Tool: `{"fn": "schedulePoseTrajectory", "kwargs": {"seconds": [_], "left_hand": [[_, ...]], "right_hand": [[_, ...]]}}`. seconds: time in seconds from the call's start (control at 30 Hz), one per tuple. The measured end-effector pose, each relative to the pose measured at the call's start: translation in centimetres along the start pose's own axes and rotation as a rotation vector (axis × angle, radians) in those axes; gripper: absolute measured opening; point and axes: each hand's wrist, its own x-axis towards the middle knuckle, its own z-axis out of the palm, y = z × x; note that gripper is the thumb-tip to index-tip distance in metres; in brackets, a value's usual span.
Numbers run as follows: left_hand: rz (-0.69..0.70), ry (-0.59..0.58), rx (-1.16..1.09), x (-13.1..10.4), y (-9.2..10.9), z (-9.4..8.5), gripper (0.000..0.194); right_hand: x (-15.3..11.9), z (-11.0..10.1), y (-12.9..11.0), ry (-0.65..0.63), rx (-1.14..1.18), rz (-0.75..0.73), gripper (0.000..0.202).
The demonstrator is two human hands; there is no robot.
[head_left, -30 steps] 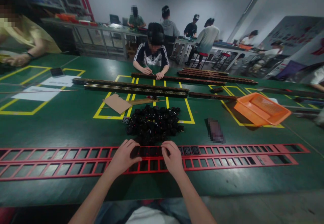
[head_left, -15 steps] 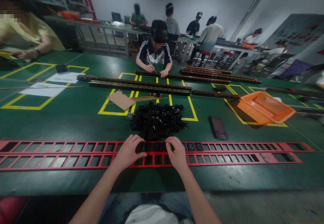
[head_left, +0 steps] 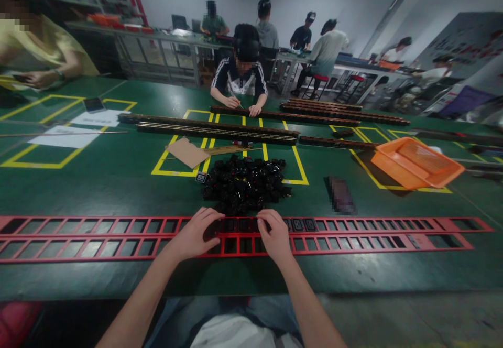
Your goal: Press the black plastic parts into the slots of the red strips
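Both hands [head_left: 198, 234] [head_left: 274, 232] part-curled, grip unclear; sockets [head_left: 297, 225] in red frame [head_left: 334, 225] might be knocked askew if brushed.

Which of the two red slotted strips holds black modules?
The far strip, nearer the loose black pile: pale-outlined modules sit in it beside the right hand; the near strip shows none.

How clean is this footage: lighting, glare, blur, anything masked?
Head view: dim overall, with pale glare on the green table; the black parts merge into a dark heap, single outlines hard to separate; a shadow beside the orange tray; right edge stretched and blurred; coarse mosaic over the flat item right of the heap.
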Motion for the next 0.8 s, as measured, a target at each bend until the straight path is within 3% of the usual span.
{"fn": "schedulePoseTrajectory", "kwargs": {"seconds": [0.13,0.33,0.8], "left_hand": [[-0.036,0.08,0.02,0.0,-0.6,0.7,0.032],[-0.07,0.116,0.025,0.3,-1.5,1.6,0.04],[-0.078,0.112,0.046,0.2,-1.5,1.5,0.04]], "right_hand": [[-0.1,0.1,0.1,-0.001,-0.005,0.004,0.018],[-0.1,0.2,0.2,0.002,-0.007,0.011,0.018],[-0.2,0.2,-0.2,-0.031,-0.115,-0.033,0.019]]}}
